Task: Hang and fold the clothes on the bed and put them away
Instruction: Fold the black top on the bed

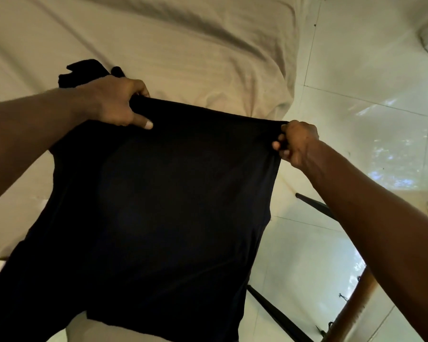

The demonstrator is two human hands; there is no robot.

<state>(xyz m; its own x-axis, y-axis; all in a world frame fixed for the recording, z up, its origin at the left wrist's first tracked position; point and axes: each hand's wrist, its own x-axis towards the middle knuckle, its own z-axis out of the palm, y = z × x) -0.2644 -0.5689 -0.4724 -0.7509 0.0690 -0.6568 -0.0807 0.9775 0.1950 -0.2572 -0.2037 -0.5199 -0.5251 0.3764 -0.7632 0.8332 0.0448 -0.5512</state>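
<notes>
Stretching across the middle of the frame, the black garment (163, 206) hangs in the air as one wide dark panel. Its top edge is pulled taut between two hands and the rest falls toward the bottom of the frame, in front of the bed. The left hand (116, 104), left of centre, grips one end of that edge with fingers curled over the cloth and the thumb laid flat on the front. The right hand (297, 144), at centre right, pinches the other end in bunched fingertips. Behind them the rumpled cream bed sheet (183, 45) fills the upper half, and a second dark piece of cloth (84, 70) lies on it at upper left, partly hidden by the left hand. Pale floor tiles (356, 119) show at right, and a wooden pole (351, 299) and thin dark rods (277, 311) at lower right; what these belong to I cannot tell. The fabric looks thin, light and limp, so it should weigh next to nothing but will slump and crease wherever it is released. Holding it by the two ends of one edge, as now, seems the surest way to keep it flat. Which part of the garment that edge is cannot be made out in the uniform black.
</notes>
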